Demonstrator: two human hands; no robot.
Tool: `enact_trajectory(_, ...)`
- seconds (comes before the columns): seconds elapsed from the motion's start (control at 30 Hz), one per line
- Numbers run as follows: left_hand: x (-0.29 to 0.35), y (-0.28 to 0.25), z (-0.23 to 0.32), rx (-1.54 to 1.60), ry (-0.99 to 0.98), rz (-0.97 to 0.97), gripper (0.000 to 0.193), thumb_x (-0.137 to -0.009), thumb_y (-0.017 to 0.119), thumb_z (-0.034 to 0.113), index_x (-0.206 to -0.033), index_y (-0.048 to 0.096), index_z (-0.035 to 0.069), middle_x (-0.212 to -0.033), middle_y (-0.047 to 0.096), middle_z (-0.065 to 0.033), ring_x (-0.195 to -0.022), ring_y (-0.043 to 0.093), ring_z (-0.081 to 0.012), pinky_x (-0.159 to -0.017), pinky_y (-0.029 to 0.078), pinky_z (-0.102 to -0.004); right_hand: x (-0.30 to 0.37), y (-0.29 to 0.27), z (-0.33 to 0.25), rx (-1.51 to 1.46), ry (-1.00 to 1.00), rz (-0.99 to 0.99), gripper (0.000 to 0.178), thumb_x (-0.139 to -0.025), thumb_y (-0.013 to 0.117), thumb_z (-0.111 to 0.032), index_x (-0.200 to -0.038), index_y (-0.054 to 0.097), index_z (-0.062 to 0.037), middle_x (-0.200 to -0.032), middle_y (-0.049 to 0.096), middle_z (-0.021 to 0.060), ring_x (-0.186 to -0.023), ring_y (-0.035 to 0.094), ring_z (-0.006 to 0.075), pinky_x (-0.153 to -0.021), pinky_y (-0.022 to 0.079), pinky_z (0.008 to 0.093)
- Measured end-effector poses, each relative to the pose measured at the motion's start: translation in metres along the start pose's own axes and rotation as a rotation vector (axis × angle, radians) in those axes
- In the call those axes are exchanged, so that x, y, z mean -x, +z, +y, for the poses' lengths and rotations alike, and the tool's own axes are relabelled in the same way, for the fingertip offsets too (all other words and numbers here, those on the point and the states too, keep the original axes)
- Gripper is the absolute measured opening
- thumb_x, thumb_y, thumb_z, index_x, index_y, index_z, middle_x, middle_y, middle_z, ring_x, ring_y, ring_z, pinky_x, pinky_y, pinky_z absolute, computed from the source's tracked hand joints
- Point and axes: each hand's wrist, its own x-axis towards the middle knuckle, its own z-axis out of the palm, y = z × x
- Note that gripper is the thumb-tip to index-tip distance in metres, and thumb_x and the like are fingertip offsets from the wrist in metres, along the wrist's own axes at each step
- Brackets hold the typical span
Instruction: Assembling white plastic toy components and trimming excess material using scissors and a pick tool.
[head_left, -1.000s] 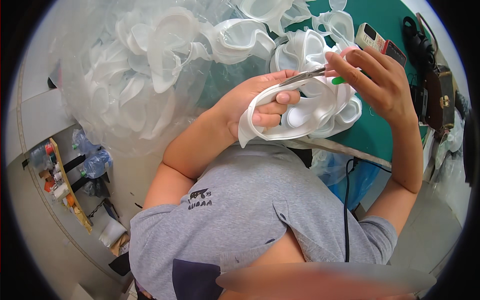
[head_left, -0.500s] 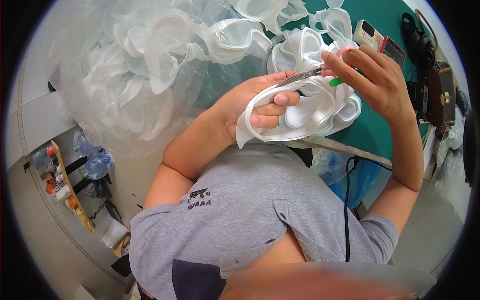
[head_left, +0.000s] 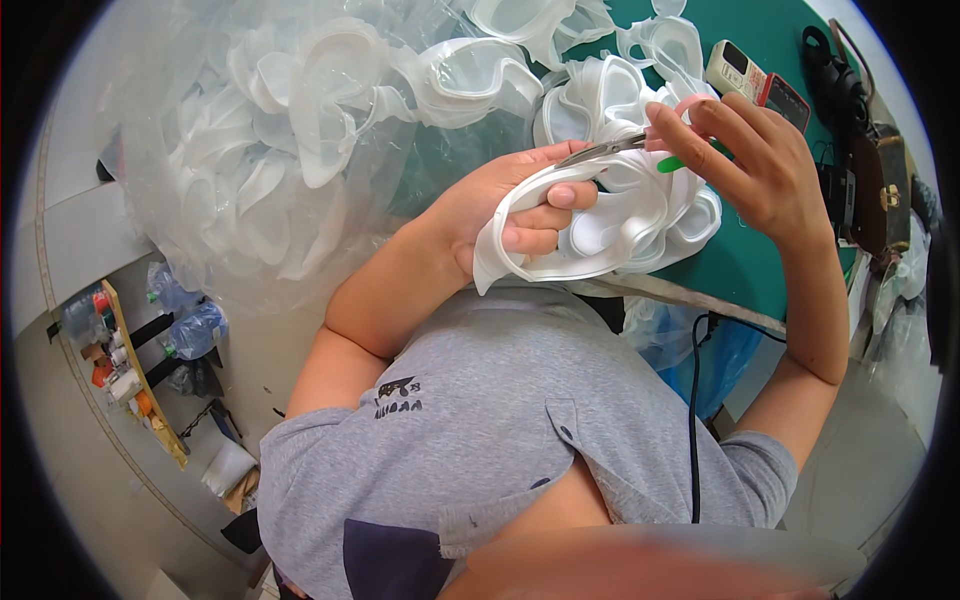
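Note:
My left hand [head_left: 553, 212] is closed around the rim of a white goggle-shaped rubber piece [head_left: 492, 250], holding it up above the near edge of the table. Its thumb and fingers pinch the curved edge, and the rest of the piece loops to the right. In my right hand [head_left: 745, 165] is a pair of scissors [head_left: 610, 149] with pink and green on the handles. The metal blades lie along the rim, close by my left fingertips. I cannot make out whether the tips touch the rubber.
More white rubber pieces [head_left: 585, 95] lie on the green table [head_left: 750, 265] behind my hands. A large clear plastic bag [head_left: 390, 190] at the left holds several more. A cream-coloured device [head_left: 735, 67] and a red-edged phone [head_left: 787, 101] sit far right. A black cable [head_left: 695, 400] hangs down in front.
The scissor blades look slightly closer together, and my right fingers have shifted a little. My left hand and the rubber piece stay almost in place.

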Motion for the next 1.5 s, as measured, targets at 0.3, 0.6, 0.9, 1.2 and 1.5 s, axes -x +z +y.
enact_trajectory(0.3,-0.0001,0.0,0.0008,-0.012,0.002,-0.008,0.036,-0.104,0.028,0.015,-0.136,0.028,0.0,-0.079,0.049,-0.0076,-0.04,0.043,-0.007,-0.032,0.044,-0.0206,0.0002,0.0017,-0.0005,-0.037,0.009,0.013,0.063,-0.066,0.074,-0.011,-0.127,0.062,-0.0127,-0.085,0.058,0.0025,-0.074,0.057,0.0155,-0.054,0.046,0.0265)
enact_trajectory(0.6,0.0006,-0.0037,0.0019,-0.012,-0.015,-0.005,0.034,-0.103,0.029,0.014,-0.135,0.026,0.002,-0.079,0.048,-0.0075,-0.04,0.041,-0.0064,-0.032,0.044,-0.0218,0.0013,0.0053,0.0013,-0.079,0.014,0.006,0.062,-0.065,0.075,-0.01,-0.126,0.063,-0.0126,-0.085,0.058,0.0022,-0.073,0.057,0.0159,-0.054,0.047,0.027)
enact_trajectory(0.9,0.0002,-0.0026,0.0016,-0.005,-0.01,0.03,0.032,-0.104,0.029,0.015,-0.133,0.029,0.003,-0.077,0.048,-0.0067,-0.04,0.041,-0.0055,-0.032,0.044,-0.0216,0.0011,0.0015,0.0026,-0.055,-0.003,0.001,0.06,-0.066,0.074,-0.01,-0.125,0.063,-0.012,-0.085,0.059,0.0024,-0.075,0.059,0.0153,-0.053,0.046,0.0262)
enact_trajectory(1.2,-0.0006,-0.0008,0.0023,-0.002,-0.014,0.036,0.032,-0.104,0.03,0.015,-0.132,0.031,0.002,-0.077,0.047,-0.0062,-0.041,0.041,-0.0053,-0.032,0.044,-0.0217,0.0015,0.002,0.0021,-0.037,0.007,-0.011,0.06,-0.066,0.074,-0.011,-0.125,0.064,-0.0119,-0.085,0.059,0.0026,-0.075,0.059,0.0157,-0.054,0.046,0.0271)
enact_trajectory(1.5,-0.0014,-0.0008,0.0025,-0.001,-0.019,0.028,0.033,-0.103,0.03,0.015,-0.134,0.031,0.002,-0.076,0.048,-0.0062,-0.04,0.042,-0.0057,-0.033,0.045,-0.0216,0.0019,0.0056,0.0039,-0.068,-0.004,0.007,0.06,-0.066,0.073,-0.012,-0.125,0.064,-0.0111,-0.085,0.059,0.0026,-0.074,0.058,0.0164,-0.054,0.046,0.0274)
